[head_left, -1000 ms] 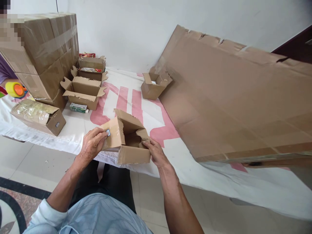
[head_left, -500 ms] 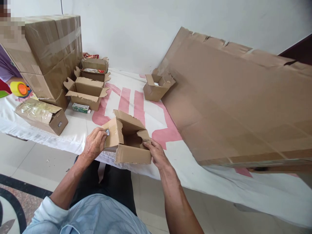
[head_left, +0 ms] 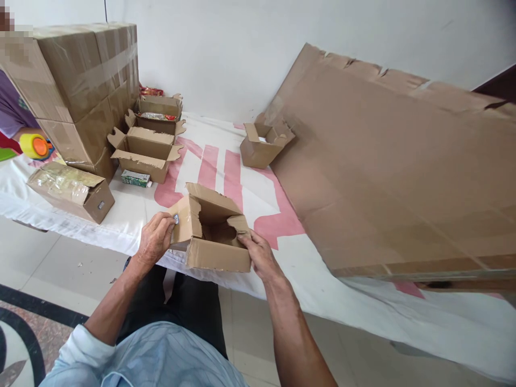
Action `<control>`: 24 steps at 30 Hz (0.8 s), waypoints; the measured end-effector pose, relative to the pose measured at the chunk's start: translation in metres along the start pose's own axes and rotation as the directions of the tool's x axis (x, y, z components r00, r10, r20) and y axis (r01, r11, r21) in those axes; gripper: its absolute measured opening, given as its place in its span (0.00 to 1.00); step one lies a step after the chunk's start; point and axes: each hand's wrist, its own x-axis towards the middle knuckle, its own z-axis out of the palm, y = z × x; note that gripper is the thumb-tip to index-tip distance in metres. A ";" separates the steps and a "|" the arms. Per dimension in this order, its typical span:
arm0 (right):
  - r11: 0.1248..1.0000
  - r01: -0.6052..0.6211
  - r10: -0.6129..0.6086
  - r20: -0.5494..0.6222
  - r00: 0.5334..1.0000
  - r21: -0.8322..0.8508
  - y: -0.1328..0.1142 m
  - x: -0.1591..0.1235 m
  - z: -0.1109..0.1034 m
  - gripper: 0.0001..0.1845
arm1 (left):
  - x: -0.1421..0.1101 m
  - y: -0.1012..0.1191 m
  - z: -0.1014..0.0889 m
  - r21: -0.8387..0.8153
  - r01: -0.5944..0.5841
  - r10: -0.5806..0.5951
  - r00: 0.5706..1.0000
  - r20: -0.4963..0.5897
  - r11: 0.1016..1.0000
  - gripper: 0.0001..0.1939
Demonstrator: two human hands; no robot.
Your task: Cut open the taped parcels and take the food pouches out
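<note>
A long tabletop under a white cloth with pink shapes (head_left: 290, 258) carries everything, and a huge brown cardboard panel with a torn far edge (head_left: 395, 172) covers much of its right side. Toward the left end rises a stack of taped brown cardboard boxes (head_left: 86, 80), with a person in purple (head_left: 16, 105) partly hidden behind it. At the near edge, about midway between the panel and the stack, is an open brown cardboard carton with a ragged flap (head_left: 220, 255) — tilted, its mouth facing right and toward the wearer. The left hand (head_left: 156, 236) has its fingers closed on the carton's left end, beside a small pale label (head_left: 176, 219); the right hand (head_left: 260, 255) pinches the inner flap at the opposite end, thumb against the cardboard. A long carton sealed with clear tape (head_left: 72, 191) lies near the front left corner. Open tan cartons with notched flaps (head_left: 143, 156) stand in a row right of the stack, the farther one holding clear and red wrapping. A small open carton (head_left: 258, 153) sits by the panel's left edge. Smaller still are a yellow round object with an orange centre (head_left: 37, 147) near the person, a green-and-white box (head_left: 135, 178) just before the nearest open carton, and red packets (head_left: 151, 91) toward the wall.
</note>
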 end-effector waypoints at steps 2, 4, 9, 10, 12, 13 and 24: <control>1.000 0.000 0.000 0.002 1.000 -0.011 0.000 0.000 0.001 0.27 | -0.002 -0.002 0.001 0.008 0.018 -0.018 1.000 0.002 1.000 0.08; 1.000 0.009 -0.009 -0.002 1.000 -0.027 0.001 0.001 0.002 0.27 | -0.004 -0.005 0.003 0.013 0.040 -0.040 0.999 0.007 0.999 0.08; 0.999 0.019 -0.021 -0.035 0.999 -0.049 0.002 0.003 0.005 0.25 | -0.010 -0.012 0.004 -0.009 0.075 -0.075 0.997 0.020 0.997 0.08; 0.998 0.019 -0.021 -0.036 0.999 -0.055 0.002 0.003 0.006 0.25 | -0.011 -0.014 0.005 -0.018 0.082 -0.081 0.997 0.019 0.997 0.08; 0.997 0.023 -0.025 -0.029 0.999 -0.072 0.002 0.004 0.008 0.25 | -0.014 -0.016 0.006 -0.038 0.097 -0.097 0.995 0.011 0.995 0.08; 0.996 0.025 -0.027 -0.025 0.999 -0.080 0.003 0.004 0.008 0.25 | -0.015 -0.018 0.006 -0.050 0.107 -0.107 0.994 0.005 0.993 0.08; 0.988 0.045 -0.056 -0.074 0.996 -0.147 0.006 0.006 0.015 0.28 | -0.037 -0.028 0.015 -0.203 0.355 -0.375 0.925 -0.068 0.913 0.07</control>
